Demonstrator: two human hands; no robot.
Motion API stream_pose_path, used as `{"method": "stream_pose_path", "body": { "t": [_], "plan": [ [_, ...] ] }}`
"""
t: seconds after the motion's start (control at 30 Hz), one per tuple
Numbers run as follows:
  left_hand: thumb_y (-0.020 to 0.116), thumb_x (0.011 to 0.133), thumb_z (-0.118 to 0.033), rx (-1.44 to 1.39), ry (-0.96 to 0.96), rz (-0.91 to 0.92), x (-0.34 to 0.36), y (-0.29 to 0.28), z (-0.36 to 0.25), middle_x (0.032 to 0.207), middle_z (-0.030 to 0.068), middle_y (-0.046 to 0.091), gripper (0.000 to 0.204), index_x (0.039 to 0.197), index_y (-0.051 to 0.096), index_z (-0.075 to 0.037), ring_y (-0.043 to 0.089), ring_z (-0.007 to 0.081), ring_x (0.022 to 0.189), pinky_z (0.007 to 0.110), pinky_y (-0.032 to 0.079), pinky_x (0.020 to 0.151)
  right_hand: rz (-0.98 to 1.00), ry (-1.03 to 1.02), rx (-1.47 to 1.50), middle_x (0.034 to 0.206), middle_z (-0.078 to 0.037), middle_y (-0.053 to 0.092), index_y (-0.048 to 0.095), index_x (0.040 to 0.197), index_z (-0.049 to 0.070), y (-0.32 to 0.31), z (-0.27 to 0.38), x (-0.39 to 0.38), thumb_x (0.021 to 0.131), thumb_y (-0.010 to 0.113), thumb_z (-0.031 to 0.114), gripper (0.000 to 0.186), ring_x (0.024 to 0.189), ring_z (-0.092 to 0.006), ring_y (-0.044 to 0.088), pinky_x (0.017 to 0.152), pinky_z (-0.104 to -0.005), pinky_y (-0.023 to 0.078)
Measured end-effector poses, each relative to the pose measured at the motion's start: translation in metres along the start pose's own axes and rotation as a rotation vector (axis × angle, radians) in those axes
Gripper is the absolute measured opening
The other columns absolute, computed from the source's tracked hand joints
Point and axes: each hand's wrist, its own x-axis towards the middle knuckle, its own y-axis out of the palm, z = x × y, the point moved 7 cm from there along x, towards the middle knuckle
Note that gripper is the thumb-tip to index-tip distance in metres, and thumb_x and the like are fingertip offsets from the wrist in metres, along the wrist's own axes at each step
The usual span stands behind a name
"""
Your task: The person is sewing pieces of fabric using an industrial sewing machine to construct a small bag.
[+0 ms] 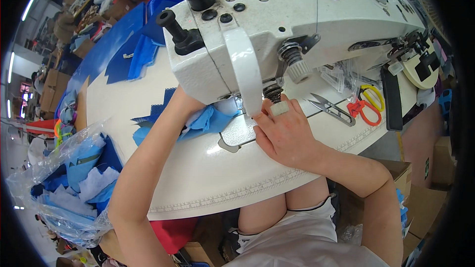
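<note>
A white sewing machine [292, 10] stands over the pale table, its needle area above a metal plate [237, 131]. Light blue fabric [210, 122] lies bunched at the left of the needle. My left hand [192, 100] reaches in behind the machine head beside this fabric; its fingers are hidden. On the plate's right side my right hand [288, 131] rests palm down, fingers stretched toward the needle and the thumb apart. A beige band wraps one of its fingers. I see nothing held in it, though some fingertips are behind machine parts.
Thread snips [332, 110], red-handled scissors [363, 112] and a yellow-handled tool [373, 96] lie right of my right hand. Dark blue mesh pieces [158, 109] lie near my left forearm. A clear plastic bag [74, 183] of blue and white fabric sits at left. Cardboard boxes [420, 207] stand lower right.
</note>
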Motion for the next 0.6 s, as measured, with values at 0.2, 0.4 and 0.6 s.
{"method": "stream_pose_path", "body": {
  "t": [0.2,0.4,0.6],
  "plan": [
    [0.081,0.082,-0.024,0.056,-0.035,0.011,0.002,-0.001,0.0,0.135,0.0136,0.062,0.054,0.132,0.065,-0.013,0.058,0.0284,0.126,0.038,0.045,0.106,0.014,0.013,0.008,0.11,-0.019,0.06,0.064,0.126,0.0,0.001,0.0,-0.001,0.085,0.065,0.014,0.043,0.099,-0.0315,0.054,0.081,-0.041,0.043],
    [0.082,0.08,-0.021,0.056,-0.074,0.01,-0.012,-0.021,-0.03,0.125,0.0141,0.068,0.051,0.127,0.068,-0.009,0.063,0.0278,0.117,0.037,0.049,0.1,0.014,0.02,-0.001,0.105,-0.015,0.061,0.065,0.126,0.0,0.002,0.002,0.0,0.083,0.066,0.014,0.045,0.1,-0.0309,0.055,0.082,-0.0399,0.044],
    [0.088,0.07,-0.016,-0.06,-0.285,-0.029,-0.041,-0.031,-0.04,0.1,0.0146,0.073,0.046,0.111,0.071,-0.002,0.07,0.0249,0.093,0.034,0.056,0.084,-0.023,0.01,-0.014,0.102,-0.014,0.061,0.066,0.125,0.001,0.003,0.002,-0.001,0.082,0.066,0.014,0.045,0.099,-0.0308,0.055,0.083,-0.0395,0.045]
  ]
}}
